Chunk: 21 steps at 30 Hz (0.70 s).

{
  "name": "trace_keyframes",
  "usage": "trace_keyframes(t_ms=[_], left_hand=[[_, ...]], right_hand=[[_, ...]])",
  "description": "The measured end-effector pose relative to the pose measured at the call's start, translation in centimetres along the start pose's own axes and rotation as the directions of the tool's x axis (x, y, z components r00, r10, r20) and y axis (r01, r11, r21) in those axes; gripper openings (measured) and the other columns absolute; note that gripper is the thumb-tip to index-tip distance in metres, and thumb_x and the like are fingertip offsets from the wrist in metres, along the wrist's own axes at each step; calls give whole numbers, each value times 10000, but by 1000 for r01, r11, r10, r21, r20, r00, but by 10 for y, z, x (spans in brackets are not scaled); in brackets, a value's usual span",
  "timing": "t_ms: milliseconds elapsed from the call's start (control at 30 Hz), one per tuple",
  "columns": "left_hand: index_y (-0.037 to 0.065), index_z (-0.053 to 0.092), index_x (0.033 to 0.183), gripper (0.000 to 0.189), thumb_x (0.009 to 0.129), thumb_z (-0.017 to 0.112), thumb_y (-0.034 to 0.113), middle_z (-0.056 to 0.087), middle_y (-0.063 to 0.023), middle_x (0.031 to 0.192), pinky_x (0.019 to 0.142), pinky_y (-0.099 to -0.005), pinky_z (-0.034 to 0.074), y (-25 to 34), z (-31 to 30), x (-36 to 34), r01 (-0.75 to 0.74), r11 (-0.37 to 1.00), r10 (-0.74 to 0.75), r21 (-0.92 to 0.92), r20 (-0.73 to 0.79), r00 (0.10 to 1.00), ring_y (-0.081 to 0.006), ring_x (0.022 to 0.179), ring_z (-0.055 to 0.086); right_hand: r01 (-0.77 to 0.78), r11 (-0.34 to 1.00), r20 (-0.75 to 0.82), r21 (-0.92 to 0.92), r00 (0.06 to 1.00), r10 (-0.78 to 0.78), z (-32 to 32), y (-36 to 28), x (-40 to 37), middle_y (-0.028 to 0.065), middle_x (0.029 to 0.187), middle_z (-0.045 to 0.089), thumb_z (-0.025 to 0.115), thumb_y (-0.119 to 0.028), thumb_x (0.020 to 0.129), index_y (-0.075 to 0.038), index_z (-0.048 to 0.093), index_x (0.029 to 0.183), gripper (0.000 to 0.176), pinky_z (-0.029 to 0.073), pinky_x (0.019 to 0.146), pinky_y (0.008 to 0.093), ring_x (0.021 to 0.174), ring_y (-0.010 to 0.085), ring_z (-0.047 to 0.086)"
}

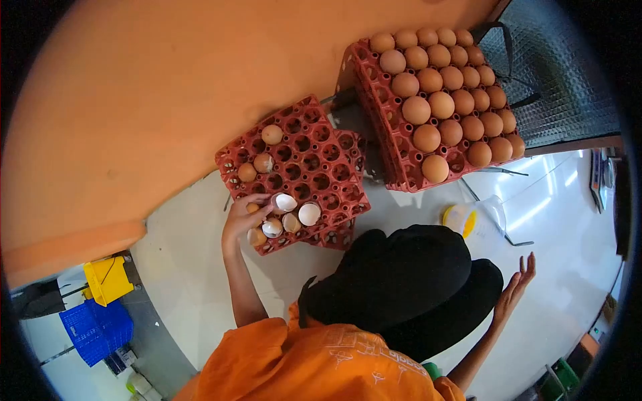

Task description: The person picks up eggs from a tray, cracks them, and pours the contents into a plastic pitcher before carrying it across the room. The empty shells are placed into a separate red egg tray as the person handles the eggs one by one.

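Observation:
My left hand [247, 215] is over the near left part of a red egg tray [314, 144], its fingers closed at the side of a cracked white-lined eggshell [285, 202]. Close around it in the tray's cups lie more broken shells, among them an open eggshell half [309, 214] to the right. Farther up the same tray are several brown shells, one a brown egg-shaped shell [272, 134]. Out to the right, over the floor, my right hand [516, 284] is raised with its fingers apart and nothing in it. A translucent container [491, 217] with yellow egg contents stands on the floor beyond my knees.
A tall stack of red trays [384, 144] filled with brown eggs [441, 105] stands at the back right, beside a silver insulated bag [555, 73]. An orange wall [134, 100] borders the left and back. Yellow [109, 279] and blue baskets [98, 331] are at far left.

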State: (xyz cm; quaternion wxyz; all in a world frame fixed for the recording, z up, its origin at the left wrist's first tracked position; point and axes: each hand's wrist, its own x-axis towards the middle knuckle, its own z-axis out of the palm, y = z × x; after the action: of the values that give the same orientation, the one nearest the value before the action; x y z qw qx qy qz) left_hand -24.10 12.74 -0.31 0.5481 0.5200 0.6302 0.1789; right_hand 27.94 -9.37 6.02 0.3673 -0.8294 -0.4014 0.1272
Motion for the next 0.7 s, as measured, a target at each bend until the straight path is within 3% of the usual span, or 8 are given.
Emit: trace_keyframes(t_ms=[67, 167, 267, 467, 500, 600, 633, 700], left_hand=[[21, 616, 1042, 310, 789, 670, 192, 621, -75, 871, 630, -250, 473, 5, -1, -4, 41, 995, -35, 88, -70, 997, -118, 696, 579], [97, 603, 1085, 344, 759, 673, 180, 609, -93, 964, 684, -340, 496, 6, -7, 1, -117, 901, 283, 417, -363, 888, -215, 794, 614], [134, 559, 1143, 464, 712, 716, 205, 535, -81, 1185, 750, -371, 508, 52, 1, 5, 174, 594, 348, 786, -446, 825, -259, 950, 594], [205, 549, 1122, 485, 668, 722, 218, 570, -35, 1099, 710, -426, 503, 37, -11, 39, 158, 417, 319, 895, -307, 897, -300, 918, 600], [204, 548, 1121, 495, 662, 732, 209, 574, -24, 1112, 720, -417, 500, 41, -10, 34, 185, 437, 270, 880, -325, 906, -295, 910, 603], [216, 557, 1111, 490, 658, 744, 226, 600, -21, 1088, 743, -411, 496, 34, -16, 27, 148, 598, 339, 788, -416, 844, -303, 911, 601], [153, 572, 1107, 495, 653, 766, 191, 631, -52, 1043, 793, -372, 492, 39, -17, 25, 168, 691, 286, 703, -479, 830, -272, 930, 607], [93, 583, 1090, 493, 645, 782, 163, 640, -67, 1008, 814, -337, 484, 56, -13, 23, -161, 868, 402, 471, -474, 783, -223, 931, 606]], right_hand=[[8, 997, -91, -73, 996, -14, -8, -5, 5, 152, 1398, 294, 353, -494, 917, -48, 236, 1367, 644, 213, 1043, 479, 1268, 302, 340], [15, 997, -218, -78, 976, -31, -25, -8, 12, 157, 1377, 321, 336, -460, 935, -27, 258, 1342, 599, 224, 1037, 476, 1248, 299, 373], [59, 994, -298, -93, 951, -84, -37, -21, 14, 158, 1367, 332, 335, -460, 936, -26, 258, 1337, 596, 227, 1036, 471, 1236, 297, 394], [76, 995, -410, -58, 907, -93, -64, -20, 4, 172, 1343, 343, 332, -441, 940, -11, 273, 1303, 566, 265, 1032, 485, 1217, 307, 417], [85, 995, -421, -55, 901, -101, -69, -18, 1, 185, 1331, 352, 336, -439, 939, -4, 277, 1294, 564, 274, 1029, 490, 1210, 316, 423], [55, 997, -457, -45, 887, -70, -75, -18, -6, 186, 1325, 351, 331, -439, 940, 2, 278, 1288, 564, 275, 1027, 495, 1200, 329, 430], [51, 998, -461, -34, 885, -61, -77, -17, -7, 186, 1325, 350, 331, -441, 940, 2, 278, 1286, 565, 274, 1027, 497, 1199, 328, 431], [45, 999, -463, -13, 885, -46, -80, -15, -8, 186, 1325, 347, 332, -445, 938, 3, 278, 1284, 568, 273, 1027, 500, 1198, 328, 432]])
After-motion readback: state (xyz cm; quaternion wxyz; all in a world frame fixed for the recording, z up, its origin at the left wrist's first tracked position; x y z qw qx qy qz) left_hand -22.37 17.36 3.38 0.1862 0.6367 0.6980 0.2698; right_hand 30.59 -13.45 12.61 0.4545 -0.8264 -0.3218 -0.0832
